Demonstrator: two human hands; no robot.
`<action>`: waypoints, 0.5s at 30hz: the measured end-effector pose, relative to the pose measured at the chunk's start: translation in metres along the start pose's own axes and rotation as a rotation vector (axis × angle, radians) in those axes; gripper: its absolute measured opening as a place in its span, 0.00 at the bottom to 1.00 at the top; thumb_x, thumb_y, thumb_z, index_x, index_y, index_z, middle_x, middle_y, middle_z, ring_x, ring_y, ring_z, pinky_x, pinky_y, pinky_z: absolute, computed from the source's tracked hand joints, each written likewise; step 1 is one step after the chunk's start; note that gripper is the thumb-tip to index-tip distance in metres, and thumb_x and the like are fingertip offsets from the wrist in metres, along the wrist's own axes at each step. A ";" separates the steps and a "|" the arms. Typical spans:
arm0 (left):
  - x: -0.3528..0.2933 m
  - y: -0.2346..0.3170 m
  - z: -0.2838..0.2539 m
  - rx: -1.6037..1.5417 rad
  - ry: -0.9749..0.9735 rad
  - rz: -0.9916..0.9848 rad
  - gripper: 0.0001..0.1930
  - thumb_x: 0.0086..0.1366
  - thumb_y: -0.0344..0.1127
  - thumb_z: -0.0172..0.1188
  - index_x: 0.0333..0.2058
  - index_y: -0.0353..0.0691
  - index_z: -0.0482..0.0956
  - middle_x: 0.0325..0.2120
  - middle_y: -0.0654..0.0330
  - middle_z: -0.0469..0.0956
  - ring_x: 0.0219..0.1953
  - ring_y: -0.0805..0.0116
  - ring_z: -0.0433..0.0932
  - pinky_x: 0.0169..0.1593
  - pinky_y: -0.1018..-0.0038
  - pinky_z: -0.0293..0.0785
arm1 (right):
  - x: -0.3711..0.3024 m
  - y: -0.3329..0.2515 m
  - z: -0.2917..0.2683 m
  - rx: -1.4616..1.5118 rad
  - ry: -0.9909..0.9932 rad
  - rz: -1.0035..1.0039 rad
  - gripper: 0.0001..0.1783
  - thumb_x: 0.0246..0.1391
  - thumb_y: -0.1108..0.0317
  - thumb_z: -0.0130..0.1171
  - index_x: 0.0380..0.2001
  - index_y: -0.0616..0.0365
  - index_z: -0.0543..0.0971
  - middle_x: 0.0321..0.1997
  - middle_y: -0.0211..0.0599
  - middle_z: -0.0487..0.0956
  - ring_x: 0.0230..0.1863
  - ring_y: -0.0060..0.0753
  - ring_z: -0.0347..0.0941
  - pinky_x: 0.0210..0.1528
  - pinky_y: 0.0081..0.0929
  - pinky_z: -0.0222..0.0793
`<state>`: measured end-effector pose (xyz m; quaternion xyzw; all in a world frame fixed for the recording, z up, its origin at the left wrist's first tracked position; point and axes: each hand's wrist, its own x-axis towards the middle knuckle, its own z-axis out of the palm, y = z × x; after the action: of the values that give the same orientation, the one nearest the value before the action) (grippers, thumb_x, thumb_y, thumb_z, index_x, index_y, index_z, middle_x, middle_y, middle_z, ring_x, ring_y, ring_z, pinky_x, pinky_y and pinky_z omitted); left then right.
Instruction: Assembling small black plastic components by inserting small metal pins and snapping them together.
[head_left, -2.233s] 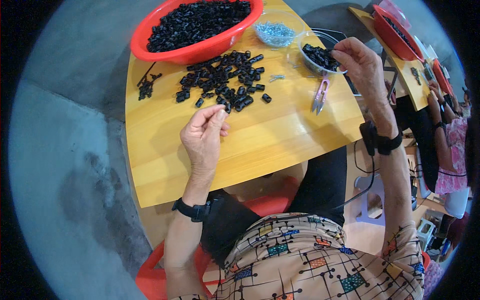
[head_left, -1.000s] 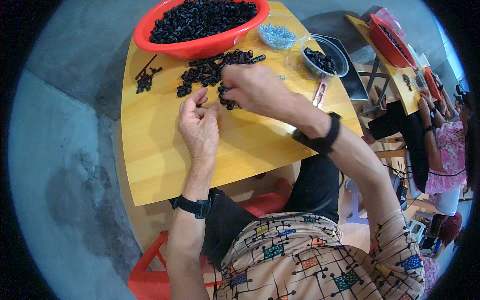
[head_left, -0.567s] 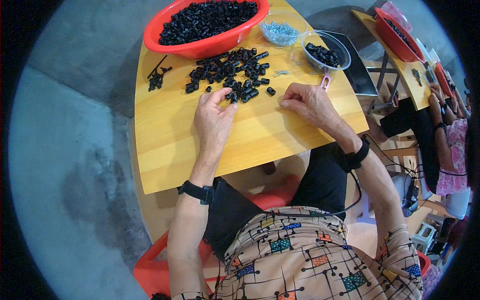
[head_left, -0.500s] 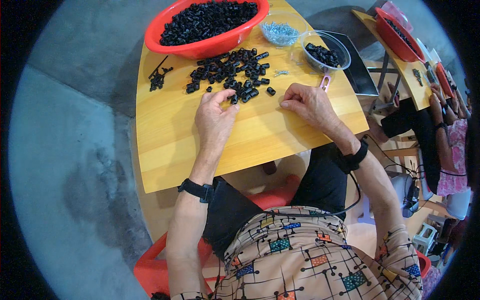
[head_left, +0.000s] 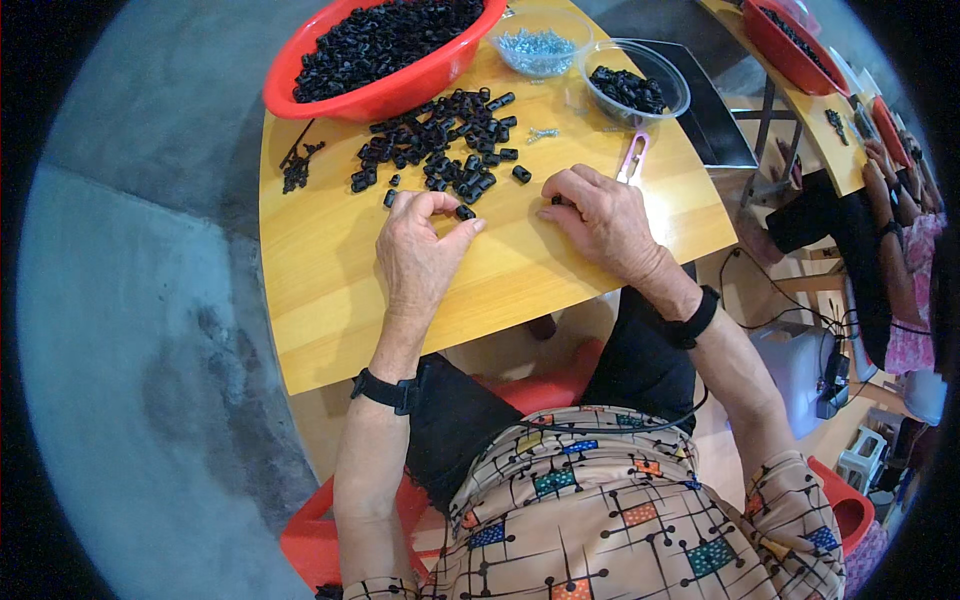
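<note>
Between the thumb and forefinger of my left hand point(head_left: 418, 250) is a small black cylindrical plastic piece point(head_left: 465, 212), just in front of the loose pile of similar black pieces point(head_left: 440, 140) on the table. My right hand point(head_left: 608, 222) is closed to the right of it, over bare wood. A bit of a black plastic piece point(head_left: 560, 200) shows at its curled fingertips; the rest is hidden. One separate black piece point(head_left: 521, 174) lies between the pile and my right hand. Beyond that hand is a pink-handled tool point(head_left: 633, 157), lying on the wood.
A red basin point(head_left: 285, 100) heaped with black pieces stands at the far left of the yellow table point(head_left: 340, 330). Clear bowls hold silvery screws point(head_left: 540, 45) and black parts point(head_left: 628, 88). A few screws point(head_left: 543, 134) and thin black scraps point(head_left: 298, 165) lie loose. Another person point(head_left: 905, 270) sits at the right.
My left hand has drawn a black piece slightly toward me, off the pile's near edge. My right hand has shifted slightly left, and a black piece now shows at its fingertips. The view has tilted slightly.
</note>
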<state>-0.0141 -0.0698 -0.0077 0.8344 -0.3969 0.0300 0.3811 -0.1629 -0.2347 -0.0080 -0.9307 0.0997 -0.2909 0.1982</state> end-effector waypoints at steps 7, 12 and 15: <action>-0.001 0.005 -0.003 0.001 -0.069 0.057 0.19 0.41 0.36 0.72 0.35 0.43 0.79 0.30 0.61 0.74 0.31 0.64 0.76 0.33 0.70 0.71 | 0.000 0.002 -0.001 0.127 -0.036 0.035 0.07 0.47 0.65 0.59 0.28 0.55 0.74 0.25 0.38 0.74 0.27 0.44 0.74 0.28 0.37 0.70; -0.002 0.005 -0.003 -0.109 -0.045 -0.002 0.16 0.46 0.30 0.67 0.36 0.43 0.79 0.28 0.63 0.74 0.23 0.73 0.70 0.27 0.77 0.68 | 0.000 0.001 0.000 0.045 -0.025 0.064 0.05 0.48 0.67 0.58 0.28 0.55 0.75 0.26 0.39 0.75 0.27 0.44 0.75 0.29 0.36 0.71; -0.003 0.001 -0.003 -0.202 -0.029 0.061 0.16 0.48 0.23 0.63 0.38 0.40 0.80 0.28 0.65 0.72 0.20 0.78 0.62 0.27 0.81 0.64 | -0.002 0.002 0.001 0.151 0.056 0.076 0.04 0.49 0.69 0.57 0.28 0.56 0.74 0.26 0.40 0.76 0.28 0.45 0.75 0.29 0.35 0.71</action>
<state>-0.0163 -0.0665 -0.0058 0.7797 -0.4288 -0.0107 0.4562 -0.1640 -0.2353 -0.0109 -0.9000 0.1182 -0.3160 0.2759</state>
